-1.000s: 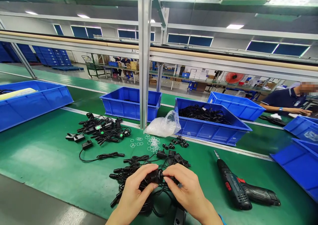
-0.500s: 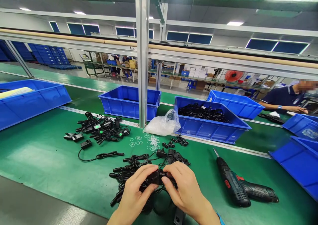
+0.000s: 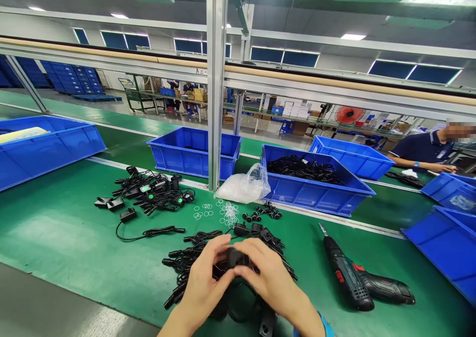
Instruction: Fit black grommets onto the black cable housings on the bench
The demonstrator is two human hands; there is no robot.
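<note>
My left hand [image 3: 204,278] and my right hand [image 3: 270,276] meet around a small black box-shaped housing [image 3: 236,258]. Fingers of both hands close on it, the thumbs below and the fingertips above. One face of the housing points toward me; fingers hide its sides. Beneath and to the left of my hands lie several black cables with plugs [image 3: 182,266]. Just beyond sit more black housings [image 3: 266,234]. Farther out are white rings [image 3: 230,213] and small round-headed black parts [image 3: 256,214].
A power screwdriver [image 3: 357,275] lies to my right. On the left rests a pile of black cabled parts [image 3: 148,193]. Behind stand a clear bag of white material [image 3: 241,185], a bin of cables [image 3: 316,190] and an upright post [image 3: 214,103]. A co-worker [image 3: 424,148] sits far right.
The housing has been turned so that one face points toward me. My right hand has shifted left, and its fingers now sit closer to those of my left hand.
</note>
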